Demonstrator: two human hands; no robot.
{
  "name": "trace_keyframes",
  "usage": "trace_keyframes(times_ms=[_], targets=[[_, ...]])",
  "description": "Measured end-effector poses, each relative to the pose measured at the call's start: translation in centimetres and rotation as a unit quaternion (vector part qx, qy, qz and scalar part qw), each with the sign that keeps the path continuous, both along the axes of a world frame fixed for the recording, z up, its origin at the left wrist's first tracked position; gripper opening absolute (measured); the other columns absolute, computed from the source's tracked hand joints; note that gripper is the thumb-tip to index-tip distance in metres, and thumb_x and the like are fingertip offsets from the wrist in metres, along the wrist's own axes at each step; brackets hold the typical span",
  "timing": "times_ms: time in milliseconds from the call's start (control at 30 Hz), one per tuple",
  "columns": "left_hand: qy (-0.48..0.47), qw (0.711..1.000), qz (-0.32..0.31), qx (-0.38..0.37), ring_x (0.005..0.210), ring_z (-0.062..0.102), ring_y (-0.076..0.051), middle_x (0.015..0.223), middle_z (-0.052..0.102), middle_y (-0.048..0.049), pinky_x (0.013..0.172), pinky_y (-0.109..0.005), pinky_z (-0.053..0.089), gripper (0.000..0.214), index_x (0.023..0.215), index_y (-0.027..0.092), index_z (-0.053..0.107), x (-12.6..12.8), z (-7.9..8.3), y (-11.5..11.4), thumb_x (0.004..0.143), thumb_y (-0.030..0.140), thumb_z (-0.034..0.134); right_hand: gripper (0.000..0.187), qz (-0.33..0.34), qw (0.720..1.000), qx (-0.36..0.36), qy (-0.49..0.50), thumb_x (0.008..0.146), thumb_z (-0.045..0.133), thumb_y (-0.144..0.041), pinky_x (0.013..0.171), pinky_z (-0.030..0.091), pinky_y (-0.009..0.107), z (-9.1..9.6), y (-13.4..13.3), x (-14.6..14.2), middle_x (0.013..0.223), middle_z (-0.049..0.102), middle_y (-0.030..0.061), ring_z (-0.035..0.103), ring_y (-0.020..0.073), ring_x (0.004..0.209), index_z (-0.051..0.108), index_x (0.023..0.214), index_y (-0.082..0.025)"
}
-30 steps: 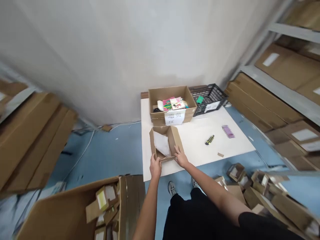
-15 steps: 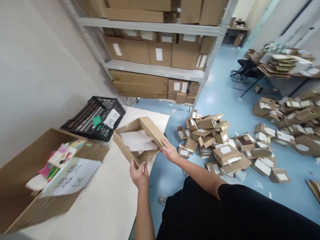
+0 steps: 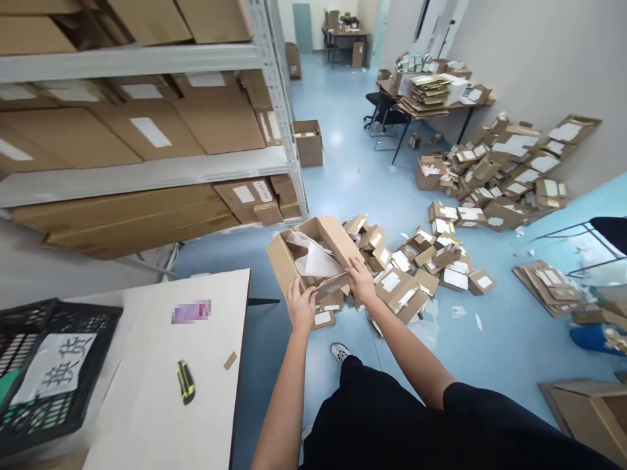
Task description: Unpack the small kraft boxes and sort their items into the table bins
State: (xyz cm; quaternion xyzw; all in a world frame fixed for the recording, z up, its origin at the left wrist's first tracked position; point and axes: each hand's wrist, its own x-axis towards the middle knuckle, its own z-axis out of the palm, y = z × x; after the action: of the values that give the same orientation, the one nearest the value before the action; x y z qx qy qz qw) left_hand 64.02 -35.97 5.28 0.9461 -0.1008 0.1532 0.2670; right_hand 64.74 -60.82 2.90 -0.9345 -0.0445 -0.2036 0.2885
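Note:
I hold an open brown cardboard box [image 3: 333, 238] in the air, out past the white board's edge and above the blue floor. White crumpled paper [image 3: 316, 258] lies inside it. My left hand [image 3: 300, 307] grips the box's near left corner. Its near right edge is held by my right hand [image 3: 361, 279]. Just beyond the box a heap of small labelled cardboard boxes [image 3: 416, 267] lies on the floor.
A white board [image 3: 161, 391] at lower left carries a black-and-yellow utility knife [image 3: 185, 381] and a black crate [image 3: 44, 365] with a paper sign. Metal shelving [image 3: 147, 173] with large cartons stands at left. More box piles [image 3: 504, 170] and a desk [image 3: 426, 98] are farther right.
I have turned right with the box in both hands, carrying it from over the white board out above the floor. The shelving and floor piles have come into view.

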Motion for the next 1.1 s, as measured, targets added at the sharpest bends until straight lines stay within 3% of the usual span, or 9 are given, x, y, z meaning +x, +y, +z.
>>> trace_keyframes(times_ms=[167, 300, 433, 500, 633, 767, 933, 1100], targets=[[0.069, 0.992, -0.101, -0.018, 0.148, 0.044, -0.034, 0.163, 0.047, -0.0048, 0.122, -0.055, 0.041, 0.020, 0.105, 0.028, 0.081, 4.0, -0.2, -9.1, 0.094, 0.025, 0.065, 0.029, -0.071, 0.996, -0.021, 0.048, 0.093, 0.060, -0.014, 0.122, 0.041, 0.055, 1.5, -9.3, 0.6, 0.157, 0.054, 0.0105, 0.040, 0.0308, 0.152, 0.075, 0.116, -0.022], [0.094, 0.985, -0.144, -0.010, 0.151, 0.041, -0.036, 0.166, 0.044, -0.0057, 0.123, -0.060, 0.039, 0.030, 0.116, 0.028, 0.079, 6.2, 0.0, -15.3, 0.092, 0.020, 0.063, 0.036, -0.166, 0.981, -0.035, 0.095, 0.089, 0.071, -0.017, 0.122, 0.035, 0.062, 0.7, -14.3, -1.6, 0.163, 0.046, 0.0127, 0.034, 0.0372, 0.154, 0.074, 0.124, -0.024], [0.123, 0.979, -0.160, 0.018, 0.155, 0.034, -0.040, 0.171, 0.034, -0.0135, 0.118, -0.063, 0.043, 0.048, 0.139, 0.023, 0.068, 6.9, -0.3, -18.5, 0.091, 0.017, 0.061, 0.077, -0.204, 0.960, -0.031, 0.190, 0.076, 0.090, -0.026, 0.120, 0.031, 0.070, -1.3, -16.6, -3.6, 0.171, 0.031, 0.0167, 0.025, 0.0461, 0.157, 0.060, 0.147, -0.028], [0.124, 0.975, -0.181, 0.022, 0.156, 0.032, -0.039, 0.172, 0.034, -0.0145, 0.120, -0.061, 0.042, 0.053, 0.144, 0.022, 0.062, 6.8, -0.7, -18.6, 0.092, 0.018, 0.060, 0.083, -0.196, 0.959, -0.019, 0.203, 0.079, 0.089, -0.030, 0.120, 0.032, 0.069, -1.9, -16.9, -3.9, 0.172, 0.028, 0.0167, 0.023, 0.0460, 0.158, 0.053, 0.154, -0.029], [0.119, 0.975, -0.188, 0.007, 0.156, 0.033, -0.037, 0.169, 0.038, -0.0135, 0.124, -0.058, 0.038, 0.054, 0.146, 0.023, 0.061, 6.2, -1.4, -16.7, 0.092, 0.020, 0.060, 0.067, -0.167, 0.973, -0.007, 0.162, 0.091, 0.074, -0.030, 0.123, 0.033, 0.064, -1.2, -15.4, -2.5, 0.170, 0.033, 0.0171, 0.025, 0.0421, 0.159, 0.053, 0.154, -0.023], [0.112, 0.984, -0.136, -0.014, 0.154, 0.037, -0.036, 0.167, 0.041, -0.0129, 0.125, -0.057, 0.039, 0.054, 0.146, 0.022, 0.061, 5.8, -0.9, -13.2, 0.092, 0.020, 0.059, 0.064, -0.093, 0.990, 0.005, 0.106, 0.091, 0.068, -0.026, 0.125, 0.035, 0.060, 1.1, -11.2, 1.0, 0.166, 0.040, 0.0166, 0.028, 0.0394, 0.158, 0.054, 0.153, -0.020], [0.061, 0.997, -0.047, -0.032, 0.153, 0.040, -0.032, 0.165, 0.044, -0.0113, 0.124, -0.055, 0.040, 0.054, 0.147, 0.025, 0.060, 3.7, 0.8, -6.4, 0.094, 0.020, 0.056, 0.062, 0.056, 0.998, 0.027, 0.029, 0.094, 0.063, -0.026, 0.125, 0.036, 0.060, 3.4, -2.6, 5.5, 0.165, 0.041, 0.0142, 0.031, 0.0368, 0.156, 0.052, 0.155, -0.022], [0.032, 0.995, 0.092, -0.028, 0.153, 0.040, -0.031, 0.166, 0.043, -0.0105, 0.126, -0.055, 0.039, 0.053, 0.151, 0.027, 0.056, -1.6, 3.5, 2.8, 0.098, 0.022, 0.053, 0.062, 0.223, 0.974, 0.042, 0.010, 0.096, 0.061, -0.027, 0.125, 0.037, 0.059, 5.6, 8.9, 7.1, 0.164, 0.042, 0.0137, 0.034, 0.0353, 0.155, 0.051, 0.157, -0.025]])
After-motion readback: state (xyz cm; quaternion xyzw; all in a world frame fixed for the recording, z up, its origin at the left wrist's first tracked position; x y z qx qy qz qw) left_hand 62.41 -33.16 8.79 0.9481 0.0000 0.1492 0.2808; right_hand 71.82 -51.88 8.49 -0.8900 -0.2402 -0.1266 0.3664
